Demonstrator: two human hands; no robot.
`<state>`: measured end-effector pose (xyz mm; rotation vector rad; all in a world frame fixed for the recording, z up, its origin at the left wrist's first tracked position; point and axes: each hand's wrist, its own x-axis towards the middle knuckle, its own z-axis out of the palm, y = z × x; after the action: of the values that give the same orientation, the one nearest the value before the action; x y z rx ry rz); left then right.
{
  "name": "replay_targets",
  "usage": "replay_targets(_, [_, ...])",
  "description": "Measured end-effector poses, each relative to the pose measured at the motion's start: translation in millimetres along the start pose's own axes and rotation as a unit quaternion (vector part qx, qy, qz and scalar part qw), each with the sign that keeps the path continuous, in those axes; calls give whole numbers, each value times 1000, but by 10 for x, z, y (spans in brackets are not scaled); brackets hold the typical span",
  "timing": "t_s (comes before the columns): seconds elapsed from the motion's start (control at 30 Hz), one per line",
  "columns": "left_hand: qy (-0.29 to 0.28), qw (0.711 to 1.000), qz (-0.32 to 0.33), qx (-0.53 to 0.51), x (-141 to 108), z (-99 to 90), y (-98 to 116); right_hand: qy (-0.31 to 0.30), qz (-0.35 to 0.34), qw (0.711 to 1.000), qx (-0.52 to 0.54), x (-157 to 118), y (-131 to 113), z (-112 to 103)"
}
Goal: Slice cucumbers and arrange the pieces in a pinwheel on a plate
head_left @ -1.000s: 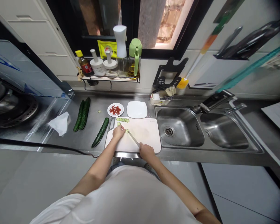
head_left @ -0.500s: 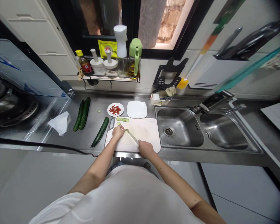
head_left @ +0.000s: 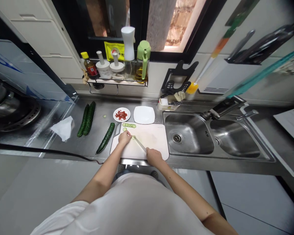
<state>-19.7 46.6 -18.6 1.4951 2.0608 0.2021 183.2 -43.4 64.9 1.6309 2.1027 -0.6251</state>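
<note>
My right hand (head_left: 154, 156) grips the handle of a knife (head_left: 140, 145), whose blade slants up and left across the white cutting board (head_left: 156, 137). At the blade's tip lies a small pale-green cucumber slice (head_left: 133, 137). Just left of it is my left hand (head_left: 124, 138), its fingers drawn together; whatever they hold is hidden. Behind that hand, a row of cucumber slices (head_left: 129, 125) lies along the board's far edge, with a single slice (head_left: 124, 129) in front. A cucumber (head_left: 105, 138) rests on the counter beside the board's left side.
Two whole cucumbers (head_left: 86, 119) and a crumpled white cloth (head_left: 63, 128) lie farther left. Beyond the board stand a plate of chopped red pieces (head_left: 114, 116) and a white square plate (head_left: 144, 115). A double sink (head_left: 191, 150) is at right; a condiment shelf (head_left: 117, 82) hangs behind.
Almost nothing differs. The view has shifted slightly, while both hands and the knife keep nearly the same places on the board.
</note>
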Motion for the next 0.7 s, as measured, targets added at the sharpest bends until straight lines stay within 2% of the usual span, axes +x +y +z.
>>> replay_targets(0.4, [-1, 1000, -8, -1, 6, 9, 0, -22, 2, 1000, -4, -1, -74, -165])
replay_targets(0.7, [0, 1000, -6, -4, -1, -6, 4, -16, -2, 1000, -7, -25, -16, -119])
